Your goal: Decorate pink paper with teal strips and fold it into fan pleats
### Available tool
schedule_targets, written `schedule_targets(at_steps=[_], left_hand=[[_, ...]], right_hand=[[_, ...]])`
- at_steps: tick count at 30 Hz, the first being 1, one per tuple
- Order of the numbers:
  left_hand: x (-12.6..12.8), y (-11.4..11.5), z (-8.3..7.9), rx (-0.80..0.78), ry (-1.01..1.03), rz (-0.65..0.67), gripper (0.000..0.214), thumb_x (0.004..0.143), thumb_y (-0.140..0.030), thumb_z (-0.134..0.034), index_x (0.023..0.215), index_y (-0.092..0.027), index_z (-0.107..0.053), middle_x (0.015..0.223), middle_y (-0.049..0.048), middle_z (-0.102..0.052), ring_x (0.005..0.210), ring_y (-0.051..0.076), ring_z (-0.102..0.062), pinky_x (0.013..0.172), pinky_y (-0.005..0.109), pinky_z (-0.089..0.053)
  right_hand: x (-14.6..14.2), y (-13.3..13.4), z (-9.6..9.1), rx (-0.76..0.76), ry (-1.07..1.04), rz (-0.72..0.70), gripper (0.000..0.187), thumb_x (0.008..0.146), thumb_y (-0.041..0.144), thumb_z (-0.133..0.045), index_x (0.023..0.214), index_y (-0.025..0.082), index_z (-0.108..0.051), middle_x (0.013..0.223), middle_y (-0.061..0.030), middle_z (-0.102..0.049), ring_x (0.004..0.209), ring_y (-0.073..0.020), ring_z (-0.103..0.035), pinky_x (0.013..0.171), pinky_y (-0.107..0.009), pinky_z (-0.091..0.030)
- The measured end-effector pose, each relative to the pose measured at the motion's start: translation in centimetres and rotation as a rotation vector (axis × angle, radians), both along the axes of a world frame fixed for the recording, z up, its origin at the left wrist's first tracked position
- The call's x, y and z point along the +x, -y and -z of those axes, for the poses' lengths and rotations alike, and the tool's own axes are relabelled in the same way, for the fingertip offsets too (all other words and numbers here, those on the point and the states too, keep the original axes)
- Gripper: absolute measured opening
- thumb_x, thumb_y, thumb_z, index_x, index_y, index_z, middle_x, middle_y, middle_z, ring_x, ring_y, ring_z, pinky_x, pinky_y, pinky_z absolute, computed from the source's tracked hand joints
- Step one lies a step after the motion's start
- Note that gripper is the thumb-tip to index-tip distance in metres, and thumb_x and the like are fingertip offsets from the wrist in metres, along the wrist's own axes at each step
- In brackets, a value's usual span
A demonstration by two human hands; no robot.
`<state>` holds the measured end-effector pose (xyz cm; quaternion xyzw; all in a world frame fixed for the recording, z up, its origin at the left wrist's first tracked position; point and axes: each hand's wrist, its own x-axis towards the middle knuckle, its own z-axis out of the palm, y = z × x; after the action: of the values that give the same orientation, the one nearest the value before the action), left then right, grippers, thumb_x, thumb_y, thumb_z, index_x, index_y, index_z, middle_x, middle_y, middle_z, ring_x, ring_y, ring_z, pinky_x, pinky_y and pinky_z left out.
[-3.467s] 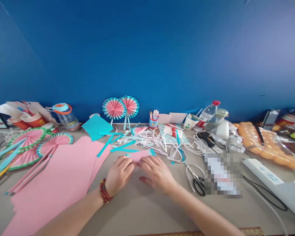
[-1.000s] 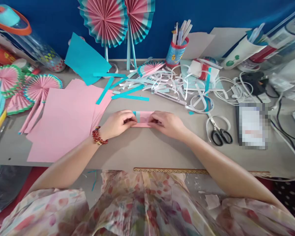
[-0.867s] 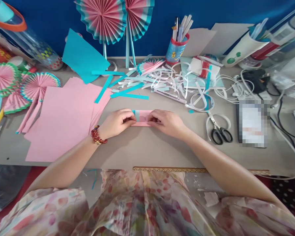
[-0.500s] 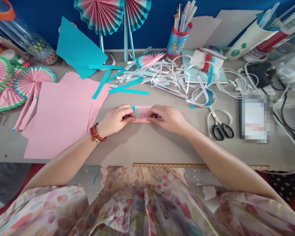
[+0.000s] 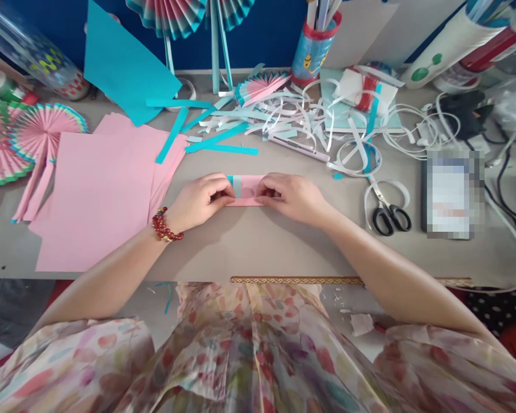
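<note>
A small strip of pink paper [image 5: 247, 188], with light and dark blue bands near its left end, lies on the desk between my hands. Its near edge is folded up in a narrow pink band. My left hand [image 5: 201, 198] pinches the left end, thumb in front and fingers curled behind. On the right end, my right hand [image 5: 290, 198] grips in the same way. Both hands hide the ends of the paper. A red bead bracelet [image 5: 165, 225] is round my left wrist.
Pink sheets [image 5: 98, 201] lie at left, below a blue sheet [image 5: 129, 66]. Paper scraps [image 5: 279, 117] cover the back. Black-handled scissors [image 5: 389, 215] and a phone [image 5: 451, 195] lie at right. A pen cup [image 5: 313, 51] and pleated paper fans [image 5: 47, 132] stand or lie around.
The view has tilted slightly, so the desk items sit a little higher in it. Both hands keep their pinch on the pink paper; its folded near band looks a little wider.
</note>
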<state>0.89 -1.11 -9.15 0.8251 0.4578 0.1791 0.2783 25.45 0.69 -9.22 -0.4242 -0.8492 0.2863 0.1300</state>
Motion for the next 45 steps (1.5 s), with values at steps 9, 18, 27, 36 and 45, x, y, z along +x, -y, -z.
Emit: schedule_targets(at_steps=[9, 18, 27, 36, 45], left_hand=[[0.0, 0.3, 0.3, 0.034, -0.006, 0.001, 0.01, 0.091, -0.022, -0.057, 0.085, -0.019, -0.064, 0.088, -0.0002, -0.06, 0.073, 0.012, -0.056, 0.064, 0.024, -0.04], [-0.1, 0.3, 0.5, 0.049, -0.005, 0.004, 0.014, 0.093, -0.025, -0.054, 0.084, -0.02, -0.064, 0.088, 0.001, -0.062, 0.074, 0.013, -0.057, 0.063, 0.025, -0.041], [-0.3, 0.4, 0.8, 0.069, -0.015, 0.021, 0.013, 0.093, -0.025, -0.054, 0.085, -0.02, -0.063, 0.09, 0.002, -0.061, 0.077, 0.015, -0.057, 0.068, 0.026, -0.043], [-0.1, 0.7, 1.0, 0.162, -0.106, 0.075, 0.019, 0.097, -0.026, -0.046, 0.091, -0.02, -0.063, 0.096, 0.0046, -0.062, 0.085, 0.018, -0.059, 0.076, 0.031, -0.044], [-0.3, 0.6, 1.3, 0.24, -0.178, 0.142, 0.03, 0.1, -0.027, -0.039, 0.111, -0.025, -0.067, 0.1, 0.0056, -0.061, 0.088, 0.019, -0.059, 0.08, 0.032, -0.045]], right_hand=[[0.1, 0.1, 0.1, 0.013, -0.027, 0.002, 0.007, 0.085, 0.023, -0.058, 0.086, 0.02, -0.064, 0.088, -0.0014, -0.067, 0.073, -0.0144, -0.055, 0.062, -0.025, -0.031], [0.1, 0.1, 0.1, -0.003, -0.021, 0.01, 0.008, 0.086, 0.023, -0.057, 0.086, 0.021, -0.064, 0.089, -0.0014, -0.067, 0.074, -0.0145, -0.055, 0.061, -0.026, -0.03], [0.0, 0.1, 0.1, -0.005, -0.015, 0.014, 0.008, 0.085, 0.025, -0.058, 0.088, 0.021, -0.065, 0.089, -0.0022, -0.067, 0.075, -0.0157, -0.055, 0.062, -0.026, -0.03], [0.0, 0.2, 0.1, -0.006, -0.026, 0.012, 0.01, 0.086, 0.026, -0.058, 0.088, 0.02, -0.065, 0.089, -0.0026, -0.067, 0.075, -0.0155, -0.055, 0.062, -0.026, -0.03], [1.1, -0.3, -0.5, -0.005, -0.016, -0.033, 0.011, 0.085, 0.023, -0.055, 0.084, 0.019, -0.065, 0.083, -0.003, -0.067, 0.074, -0.0165, -0.055, 0.064, -0.026, -0.032]])
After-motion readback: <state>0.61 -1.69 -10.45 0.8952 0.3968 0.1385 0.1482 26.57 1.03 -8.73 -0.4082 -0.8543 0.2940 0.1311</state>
